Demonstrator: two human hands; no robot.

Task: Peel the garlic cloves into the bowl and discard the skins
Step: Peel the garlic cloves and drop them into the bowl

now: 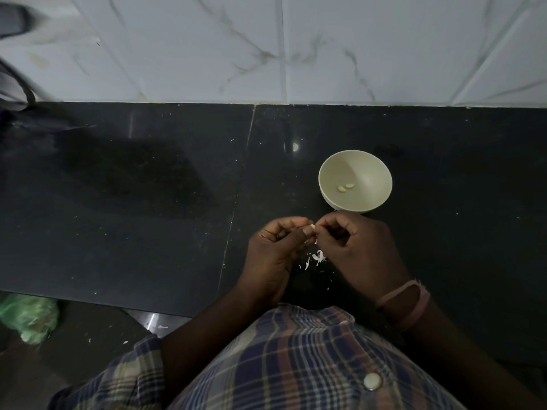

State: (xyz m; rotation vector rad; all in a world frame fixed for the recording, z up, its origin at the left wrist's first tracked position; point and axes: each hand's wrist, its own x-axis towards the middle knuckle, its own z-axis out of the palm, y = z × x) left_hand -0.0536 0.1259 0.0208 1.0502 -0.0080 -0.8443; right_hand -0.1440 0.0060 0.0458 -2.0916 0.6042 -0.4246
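The small pale garlic clove (pixel 311 226) is held above the black polished stone counter (pixel 148 202), just in front of the round cream plastic bowl (pixel 374 161). Only its tip is visible between the fingers, so I cannot tell which way its long axis runs. The left hand (pixel 276 247) pinches the clove between thumb and curled fingers. The right hand (pixel 355 247) has its fingers curled too, and its fingertips (pixel 321 224) meet the clove from the right side; whether they pinch the skin or the clove itself I cannot tell. In the bowl lie two peeled garlic cloves (pixel 345 187), side by side on the bottom. Thin white skin pieces (pixel 318 257) lie on the counter under the hands, between the two wrists. The counter ends at a white marbled tile wall (pixel 384 54) behind the bowl. To the left of the hands the counter is wide and dark. Its near edge runs beside the person's checked shirt (pixel 296 365), and a green plastic bag (pixel 28 316) lies lower on the left
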